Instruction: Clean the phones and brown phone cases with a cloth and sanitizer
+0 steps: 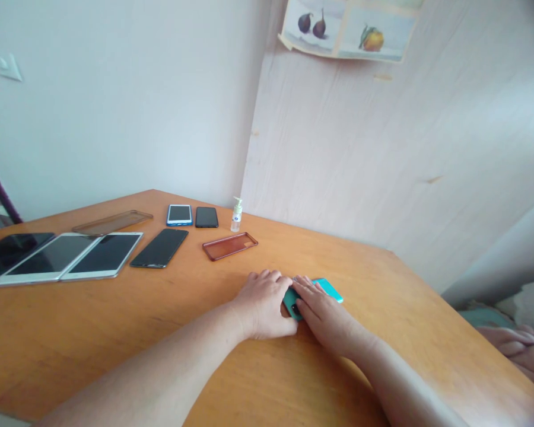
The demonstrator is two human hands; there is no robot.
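My left hand [267, 305] curls around the left end of a teal phone [288, 301] lying on the table, its thumb low and its fingers along the far side. A dark camera patch shows near that end. My right hand [321, 311] rests over the phone with its fingers stretched out flat, hiding much of it. A bright turquoise piece [331, 290] sticks out beyond the right fingers; I cannot tell whether it is the same item or a separate case. Behind the hands lies a reddish-brown clear phone case [230, 246].
On the wooden table [115, 332], a black phone [160, 248], white tablets [102, 256], a dark tablet [15, 252] and a brownish clear case [111, 222] lie left. Farther back are a blue-cased phone [179, 214], another dark phone [207, 217] and a pump bottle [236, 215].
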